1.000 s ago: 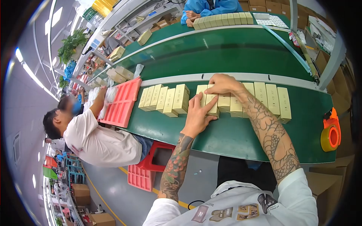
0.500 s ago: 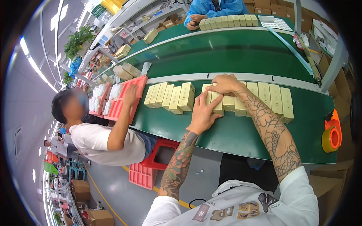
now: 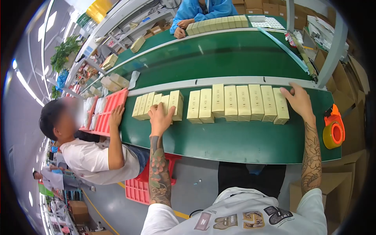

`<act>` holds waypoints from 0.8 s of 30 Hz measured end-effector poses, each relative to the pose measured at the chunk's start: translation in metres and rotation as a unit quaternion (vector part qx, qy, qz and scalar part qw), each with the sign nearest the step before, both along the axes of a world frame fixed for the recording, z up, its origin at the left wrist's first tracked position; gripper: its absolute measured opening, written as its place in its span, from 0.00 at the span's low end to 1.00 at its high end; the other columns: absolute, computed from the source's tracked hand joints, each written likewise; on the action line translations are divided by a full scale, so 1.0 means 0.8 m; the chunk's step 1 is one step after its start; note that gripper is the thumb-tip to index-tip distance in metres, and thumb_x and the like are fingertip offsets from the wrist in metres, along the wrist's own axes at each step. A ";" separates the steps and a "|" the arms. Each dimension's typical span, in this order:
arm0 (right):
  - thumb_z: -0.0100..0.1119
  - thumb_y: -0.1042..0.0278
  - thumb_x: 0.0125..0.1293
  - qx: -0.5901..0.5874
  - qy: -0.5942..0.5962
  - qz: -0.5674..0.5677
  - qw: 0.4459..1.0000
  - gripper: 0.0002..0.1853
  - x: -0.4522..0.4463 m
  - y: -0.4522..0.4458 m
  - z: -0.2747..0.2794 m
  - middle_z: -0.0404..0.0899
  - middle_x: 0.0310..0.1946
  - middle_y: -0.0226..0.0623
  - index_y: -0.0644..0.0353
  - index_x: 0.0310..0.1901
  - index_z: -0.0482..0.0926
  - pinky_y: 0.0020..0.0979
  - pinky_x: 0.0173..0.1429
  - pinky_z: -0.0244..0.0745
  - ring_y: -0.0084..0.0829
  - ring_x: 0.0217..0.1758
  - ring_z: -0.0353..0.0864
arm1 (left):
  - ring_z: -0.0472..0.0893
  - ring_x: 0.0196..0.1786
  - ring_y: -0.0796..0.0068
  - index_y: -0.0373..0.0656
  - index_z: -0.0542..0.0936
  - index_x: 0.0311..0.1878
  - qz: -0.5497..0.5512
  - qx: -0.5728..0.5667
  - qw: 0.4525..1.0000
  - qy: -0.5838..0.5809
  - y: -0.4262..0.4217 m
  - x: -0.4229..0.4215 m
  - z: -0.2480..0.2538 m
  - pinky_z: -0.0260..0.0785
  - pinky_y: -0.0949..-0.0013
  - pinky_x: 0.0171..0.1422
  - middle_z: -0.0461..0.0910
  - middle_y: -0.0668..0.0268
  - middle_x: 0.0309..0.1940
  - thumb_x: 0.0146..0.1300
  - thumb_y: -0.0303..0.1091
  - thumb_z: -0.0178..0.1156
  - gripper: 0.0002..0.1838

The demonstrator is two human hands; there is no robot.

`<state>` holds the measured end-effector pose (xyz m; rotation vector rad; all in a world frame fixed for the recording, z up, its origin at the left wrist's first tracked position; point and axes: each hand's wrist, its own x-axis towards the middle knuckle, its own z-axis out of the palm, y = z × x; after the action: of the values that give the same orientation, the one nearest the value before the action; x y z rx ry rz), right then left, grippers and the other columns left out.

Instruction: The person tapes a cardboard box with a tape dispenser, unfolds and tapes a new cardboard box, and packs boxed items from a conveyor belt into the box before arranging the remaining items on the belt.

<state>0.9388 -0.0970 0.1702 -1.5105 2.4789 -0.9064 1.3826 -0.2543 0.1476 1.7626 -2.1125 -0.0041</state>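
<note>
My left hand (image 3: 160,120) reaches over the shorter group of pale yellow boxes (image 3: 177,105) on the left, fingers apart against their near faces; whether it grips one I cannot tell. These boxes stand upright side by side, their near ends uneven, and my hand partly covers the middle ones. To the right, across a gap, stands a longer row of the same boxes (image 3: 243,102), with small dark print on them. My right hand (image 3: 299,101) is at this row's right end. Its thumb points toward the last box (image 3: 280,105), and nothing is held in it.
An orange tape dispenser (image 3: 333,127) lies at the green table's (image 3: 219,143) right edge. A white rail (image 3: 231,81) runs behind the boxes. At left, a seated person (image 3: 103,156) has a hand by a pink tray (image 3: 113,107). Opposite, a blue-sleeved person (image 3: 211,11) sits behind more boxes.
My hands have parted from the middle of the right row: the left went to the left group, the right to the far right end. The right row stands closer together. The view shifted.
</note>
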 end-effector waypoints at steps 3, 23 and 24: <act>0.56 0.48 0.60 0.043 -0.079 0.031 0.995 0.26 -0.012 0.013 -0.017 0.78 0.26 0.42 0.70 0.42 0.77 0.34 0.38 0.73 0.36 0.30 0.78 | 0.65 0.57 0.44 0.36 0.71 0.56 -0.031 0.009 0.999 0.040 0.004 -0.007 0.004 0.61 0.52 0.59 0.67 0.42 0.52 0.54 0.54 0.62 0.35; 0.57 0.47 0.58 0.070 -0.074 0.060 0.993 0.27 0.025 -0.011 -0.030 0.81 0.25 0.48 0.71 0.35 0.80 0.31 0.38 0.75 0.37 0.29 0.82 | 0.79 0.44 0.66 0.26 0.73 0.47 -0.089 0.264 0.937 0.212 -0.011 -0.038 0.025 0.70 0.66 0.49 0.80 0.54 0.39 0.47 0.44 0.71 0.32; 0.58 0.47 0.58 0.075 -0.026 0.049 0.996 0.26 0.028 -0.009 -0.026 0.81 0.24 0.48 0.71 0.35 0.80 0.31 0.38 0.75 0.38 0.29 0.82 | 0.79 0.44 0.66 0.26 0.73 0.47 -0.101 0.268 0.934 0.212 -0.012 -0.041 0.023 0.70 0.66 0.49 0.80 0.54 0.39 0.47 0.44 0.71 0.32</act>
<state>0.9608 -0.1043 0.1490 -1.5231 2.3546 -0.7168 1.3498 -0.2641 0.1662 1.5960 -2.0606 -1.0099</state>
